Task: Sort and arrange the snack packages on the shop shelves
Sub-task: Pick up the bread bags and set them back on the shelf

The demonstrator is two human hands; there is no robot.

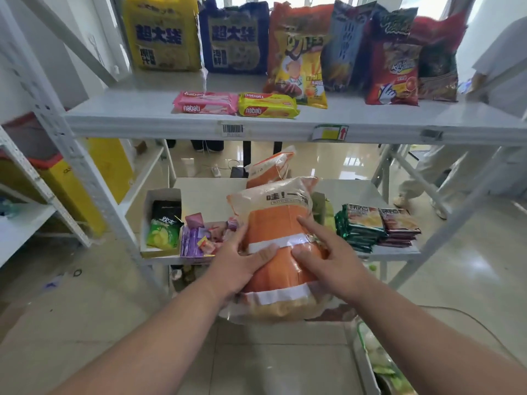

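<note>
Both hands clasp the large orange snack bag (278, 246) over the lower shelf's (205, 195) front edge, left hand (242, 262) curled round its left side, right hand (328, 259) thumb pressing, forefinger straight, likely steadying it for standing before the second orange bag (269, 166) just beyond the grip

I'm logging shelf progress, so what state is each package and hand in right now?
Large orange-and-clear plastic snack bag: held at the lower shelf's front, between both hands.
Left hand: grips the bag's left side.
Right hand: holds the right side, index finger straight.
Pink nabati wafer pack: lying flat, upper shelf.
Yellow nabati wafer pack: flat beside it.
Green foil packet stack: stacked, lower shelf.
</note>
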